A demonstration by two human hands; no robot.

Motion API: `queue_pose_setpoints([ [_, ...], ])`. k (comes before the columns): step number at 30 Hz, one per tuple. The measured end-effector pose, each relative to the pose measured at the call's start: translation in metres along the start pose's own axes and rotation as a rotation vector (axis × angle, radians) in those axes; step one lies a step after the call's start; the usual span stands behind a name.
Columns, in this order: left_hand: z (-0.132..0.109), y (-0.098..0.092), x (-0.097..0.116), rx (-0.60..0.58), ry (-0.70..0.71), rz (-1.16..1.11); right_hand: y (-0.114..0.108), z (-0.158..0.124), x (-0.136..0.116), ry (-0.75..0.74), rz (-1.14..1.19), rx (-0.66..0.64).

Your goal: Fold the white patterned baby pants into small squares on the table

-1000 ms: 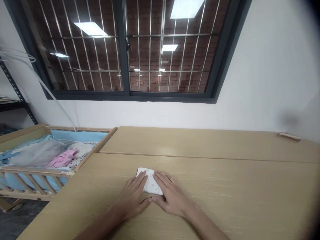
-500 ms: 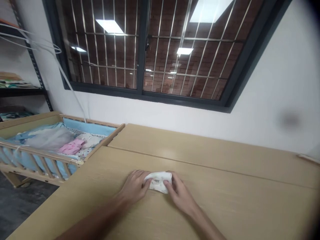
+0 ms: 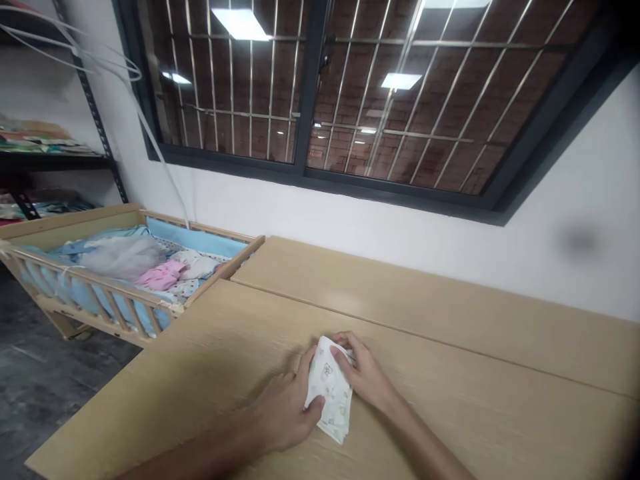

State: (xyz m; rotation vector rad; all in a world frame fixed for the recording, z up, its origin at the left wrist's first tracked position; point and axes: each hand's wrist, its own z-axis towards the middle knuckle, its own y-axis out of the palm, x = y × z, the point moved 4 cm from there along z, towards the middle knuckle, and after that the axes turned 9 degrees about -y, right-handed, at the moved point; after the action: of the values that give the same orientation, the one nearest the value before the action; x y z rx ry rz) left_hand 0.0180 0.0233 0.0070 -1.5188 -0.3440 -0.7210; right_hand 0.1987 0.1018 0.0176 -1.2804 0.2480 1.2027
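A small folded white cloth (image 3: 330, 390) with a faint printed pattern lies tilted on the wooden tabletop, its layered lower corner pointing toward me. My left hand (image 3: 290, 407) grips its left edge, thumb on top and fingers along the side. At the upper right edge, my right hand (image 3: 357, 367) pinches the cloth, with the thumb over the printed face and the fingers curled behind. What kind of cloth item it is cannot be made out while it is folded.
The pale wooden table (image 3: 450, 400) reaches back to the wall. Left of it stands a wooden crib (image 3: 115, 293) holding blue bedding and a pink cloth (image 3: 163, 275). A dark shelf (image 3: 55, 161) with stacked fabrics is further left, and a barred window (image 3: 310, 100) is above.
The cloth was rolled or bunched sideways between both hands. Now it lies flatter, turned lengthwise toward me, with its printed face showing. My left hand has moved nearer to me along its edge.
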Motion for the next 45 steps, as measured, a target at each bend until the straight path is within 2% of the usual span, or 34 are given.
queue_pose_setpoints([
  [3, 0.001, -0.002, 0.000, 0.020, 0.005, 0.200, 0.006, -0.001, 0.011, 0.015, 0.005, -0.024],
  [6, 0.001, -0.002, 0.001, 0.026, 0.055, 0.245, 0.009, -0.005, 0.015, 0.026, 0.002, -0.033],
  [10, -0.002, 0.002, 0.002, 0.090, 0.138, 0.183, 0.008, -0.007, 0.013, 0.017, -0.001, -0.029],
  [15, -0.008, 0.006, 0.007, 0.277, 0.399, 0.042, 0.009, -0.007, 0.010, -0.006, -0.001, -0.042],
  [18, -0.011, 0.007, 0.010, 0.329, 0.508, -0.015, 0.008, -0.007, 0.007, -0.022, 0.003, -0.051],
  [21, -0.012, 0.010, 0.013, 0.297, 0.547, -0.007, 0.006, -0.009, 0.000, -0.042, -0.012, -0.049],
  [27, -0.009, 0.025, 0.007, 0.054, 0.477, 0.081, 0.005, -0.012, -0.004, -0.054, -0.030, -0.056],
  [31, -0.007, 0.030, 0.003, -0.003, 0.409, 0.133, 0.006, -0.014, -0.002, -0.053, -0.056, -0.056],
  [36, -0.006, 0.026, 0.008, -0.077, 0.333, 0.163, 0.004, -0.016, -0.004, -0.048, -0.061, -0.056],
  [40, -0.008, 0.024, 0.010, -0.093, 0.308, 0.142, 0.003, -0.016, -0.003, -0.055, -0.048, -0.038],
  [45, -0.011, 0.029, 0.009, -0.003, 0.342, 0.128, 0.002, -0.014, 0.004, -0.064, 0.072, -0.033],
])
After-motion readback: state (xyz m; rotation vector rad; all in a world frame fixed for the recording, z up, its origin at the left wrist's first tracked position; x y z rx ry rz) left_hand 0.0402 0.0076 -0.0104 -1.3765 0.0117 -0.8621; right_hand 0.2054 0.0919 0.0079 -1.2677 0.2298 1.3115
